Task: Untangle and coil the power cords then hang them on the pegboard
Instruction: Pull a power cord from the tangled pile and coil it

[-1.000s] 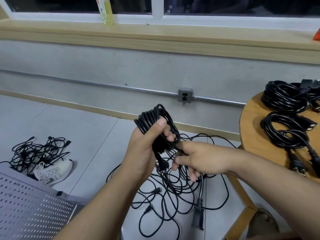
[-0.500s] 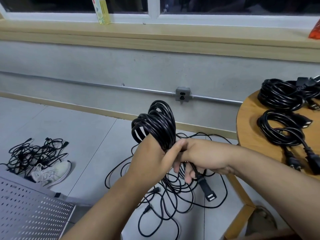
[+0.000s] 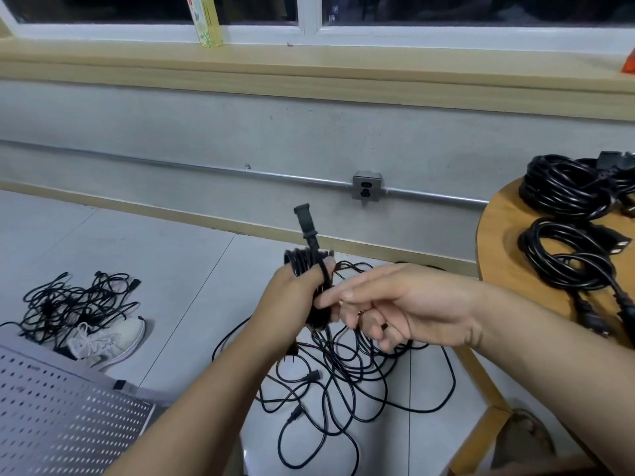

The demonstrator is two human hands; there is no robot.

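Left hand (image 3: pixel 288 297) grips the coiled cord (image 3: pixel 298 263) at centre, its plug (image 3: pixel 304 219) pointing to 12 o'clock; right hand (image 3: pixel 412 304), at its 3 o'clock, is blurred, grip unclear. At 11 o'clock, the bottle (image 3: pixel 206 20) label is unreadable.

No text can be read; the label on the bottle (image 3: pixel 206 22) on the sill (image 3: pixel 309 60) is blurred; small pale marks on the window pane (image 3: pixel 333 13) are illegible.

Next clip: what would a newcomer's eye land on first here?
The left hand, mid-frame, grips a coiled black cord with its plug sticking up. Beneath it a tangle of cords sprawls on the floor, and finished coils lie on the round table at right.
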